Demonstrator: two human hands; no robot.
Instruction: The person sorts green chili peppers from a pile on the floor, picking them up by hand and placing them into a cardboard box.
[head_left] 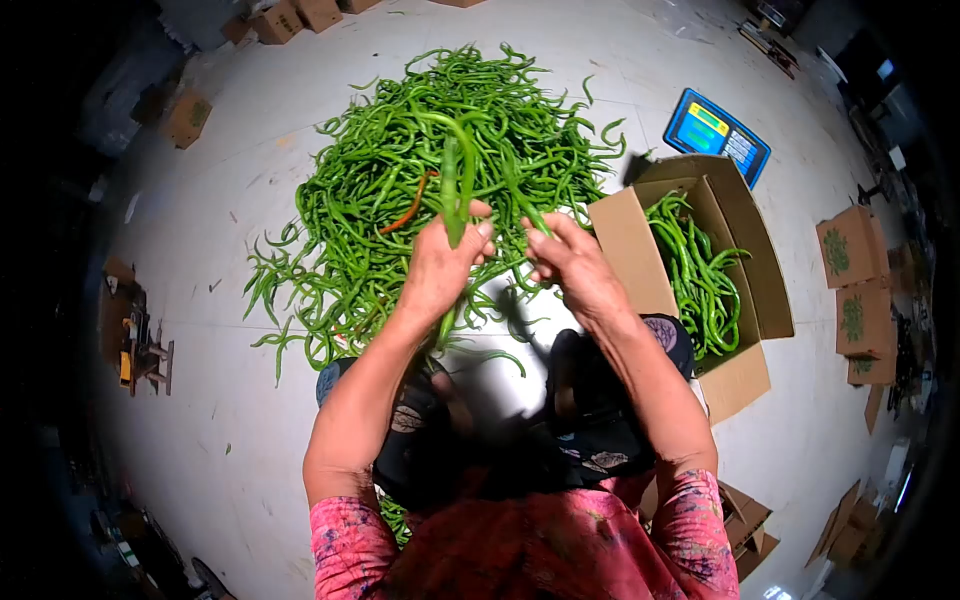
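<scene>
A large heap of long green chili peppers (370, 200) lies on the floor in front of me. My left hand (445, 255) is closed around a few long chili peppers (458, 165) that stick up above the fingers. To its right, my right hand (575, 262) pinches a green chili pepper (530, 210) near its lower end. The two hands are a short way apart, over the near edge of the heap. One red chili pepper (408, 203) shows among the green ones. Beside my right arm stands an open cardboard box (630, 245) with green chili peppers (700, 270) inside.
Behind the box is a blue scale display (717, 137). Closed cartons (850, 250) are stacked at the far right, and more boxes (280, 22) sit at the back left. A few loose peppers (500, 360) lie on the pale floor (230, 380) between my feet.
</scene>
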